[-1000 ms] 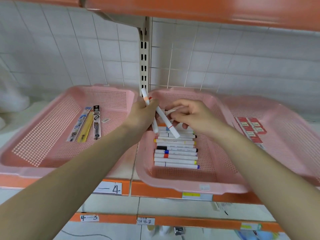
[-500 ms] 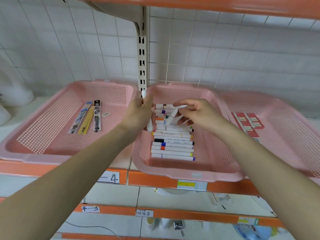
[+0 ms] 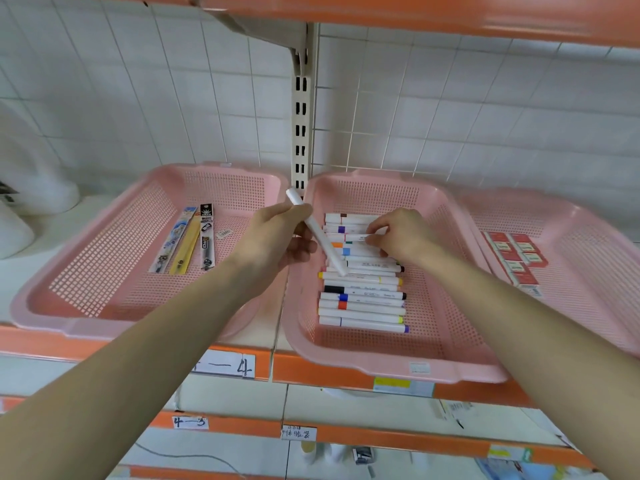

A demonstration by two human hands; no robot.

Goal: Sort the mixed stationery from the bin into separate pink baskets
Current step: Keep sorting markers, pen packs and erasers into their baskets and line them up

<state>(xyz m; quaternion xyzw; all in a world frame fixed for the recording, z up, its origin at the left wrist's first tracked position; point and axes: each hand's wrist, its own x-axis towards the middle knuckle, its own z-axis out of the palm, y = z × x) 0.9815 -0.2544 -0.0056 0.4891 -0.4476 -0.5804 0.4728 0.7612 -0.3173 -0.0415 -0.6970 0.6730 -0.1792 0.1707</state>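
Note:
Three pink baskets stand side by side on an orange shelf. The middle basket [image 3: 460, 370] holds a row of several white markers [image 3: 362, 303] with coloured caps. My left hand [image 3: 277, 240] grips one white marker [image 3: 318, 233] that slants over the basket's left rim. My right hand [image 3: 403, 237] is down in the basket and pinches another white marker [image 3: 356, 236] lying on the pile's far end. The left basket [image 3: 69, 317] holds three packaged pen refills [image 3: 187, 242]. The right basket [image 3: 588, 233] holds several red and white eraser boxes [image 3: 516, 258].
A white tiled wall and a slotted shelf upright [image 3: 300, 109] stand behind the baskets. An orange shelf runs overhead. White rounded objects [image 3: 31, 188] sit at far left. Lower shelves with paper labels [image 3: 225, 365] lie below.
My right hand has lowered its marker from a tilted pose onto the far end of the pile. My left hand still grips its marker, now slanted further over the basket.

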